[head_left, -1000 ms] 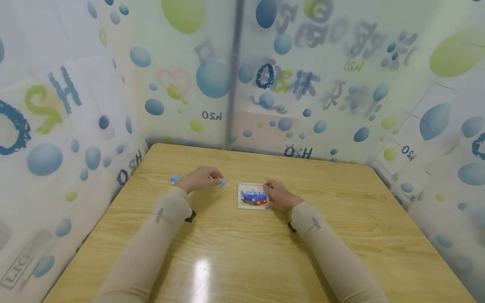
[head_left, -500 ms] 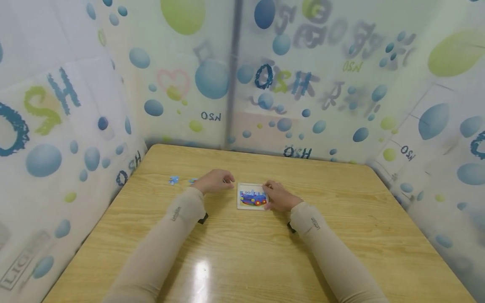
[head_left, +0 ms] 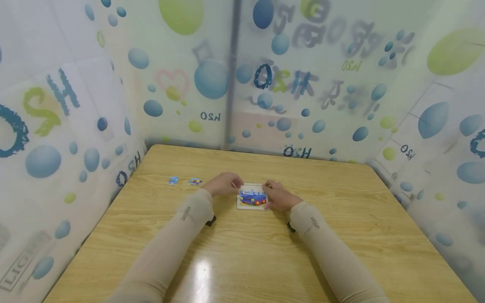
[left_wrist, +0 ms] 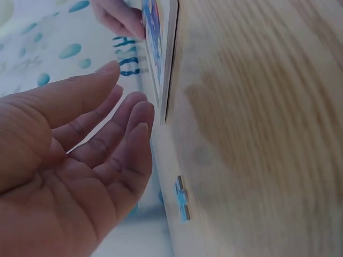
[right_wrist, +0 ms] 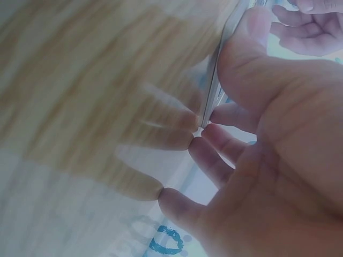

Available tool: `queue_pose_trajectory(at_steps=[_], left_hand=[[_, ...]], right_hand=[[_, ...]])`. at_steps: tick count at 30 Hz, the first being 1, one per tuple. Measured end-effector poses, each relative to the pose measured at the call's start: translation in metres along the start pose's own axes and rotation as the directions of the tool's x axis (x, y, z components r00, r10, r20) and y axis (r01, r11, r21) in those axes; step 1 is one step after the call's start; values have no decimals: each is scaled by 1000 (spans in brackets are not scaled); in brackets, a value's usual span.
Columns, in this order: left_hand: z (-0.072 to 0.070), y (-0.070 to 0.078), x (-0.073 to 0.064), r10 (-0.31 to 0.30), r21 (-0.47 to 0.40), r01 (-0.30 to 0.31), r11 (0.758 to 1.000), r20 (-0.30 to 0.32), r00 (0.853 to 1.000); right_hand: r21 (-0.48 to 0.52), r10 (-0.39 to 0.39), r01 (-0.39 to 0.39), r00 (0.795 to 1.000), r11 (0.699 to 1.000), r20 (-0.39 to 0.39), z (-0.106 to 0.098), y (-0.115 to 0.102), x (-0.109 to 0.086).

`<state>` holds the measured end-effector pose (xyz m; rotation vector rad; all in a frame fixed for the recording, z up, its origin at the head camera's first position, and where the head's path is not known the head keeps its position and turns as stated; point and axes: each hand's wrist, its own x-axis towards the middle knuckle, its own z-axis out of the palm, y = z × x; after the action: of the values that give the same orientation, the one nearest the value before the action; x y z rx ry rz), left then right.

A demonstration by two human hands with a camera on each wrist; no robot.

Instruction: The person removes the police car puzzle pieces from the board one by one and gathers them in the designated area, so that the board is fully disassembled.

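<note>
A small jigsaw puzzle (head_left: pixel 253 198) of a blue train in a pale frame lies mid-table. My right hand (head_left: pixel 281 196) grips its right edge, the thumb (right_wrist: pixel 252 32) along the near side and the fingertips around the far side. My left hand (head_left: pixel 224 184) is at the frame's upper left corner, palm down, fingers loosely bent. In the left wrist view the thumb (left_wrist: pixel 88 88) stands apart from the fingers, and no piece shows between them. Left of this hand lie a blue puzzle piece (head_left: pixel 173 180) and a multicoloured puzzle piece (head_left: pixel 195 181).
The wooden table (head_left: pixel 250 252) has its far edge close to a bubble-printed curtain (head_left: pixel 182 84), with more printed sheeting at both sides. In the left wrist view, a light blue puzzle piece (left_wrist: pixel 182 199) lies on the tabletop below the hand.
My left hand has moved right to the frame's corner, uncovering the multicoloured piece. The blue piece seen at its fingertips one second ago no longer shows there. My right hand keeps its grip.
</note>
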<state>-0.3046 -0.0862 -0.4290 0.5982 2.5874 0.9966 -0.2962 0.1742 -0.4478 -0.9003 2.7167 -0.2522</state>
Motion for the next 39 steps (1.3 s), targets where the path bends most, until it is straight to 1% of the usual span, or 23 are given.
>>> queue_pose_trajectory(at_steps=[5, 9, 12, 16, 20, 22, 29, 36, 39], left_hand=[[6, 0, 2, -19, 6, 19, 1000, 9, 1000], [10, -1, 1, -30, -8, 30, 1000, 13, 999], [10, 0, -2, -27, -13, 27, 1000, 10, 1000], [11, 2, -4, -19, 4, 19, 1000, 5, 1000], [12, 5, -3, -26, 21, 25, 999, 3, 1000], [13, 6, -2, -23, 32, 23, 999, 10, 1000], [14, 6, 0, -29, 34, 27, 999, 62, 998], [18, 5, 5, -51, 34, 48, 998, 90, 995], [20, 6, 6, -51, 46, 48, 998, 87, 995]], right_hand=[[8, -4, 4, 1000, 1000, -10, 1, -1, 0], [10, -6, 6, 1000, 1000, -13, 0, -2, 0], [7, -7, 7, 1000, 1000, -12, 0, -2, 0], [12, -8, 8, 1000, 1000, -5, -2, -2, 0], [14, 0, 0, 1000, 1000, -2, -2, -2, 1], [14, -3, 3, 1000, 1000, -9, -2, -1, 1], [20, -2, 2, 1000, 1000, -9, -1, 0, 1], [0, 8, -8, 1000, 1000, 14, 0, -2, 2], [-1, 21, -21, 1000, 1000, 16, -1, -3, 1]])
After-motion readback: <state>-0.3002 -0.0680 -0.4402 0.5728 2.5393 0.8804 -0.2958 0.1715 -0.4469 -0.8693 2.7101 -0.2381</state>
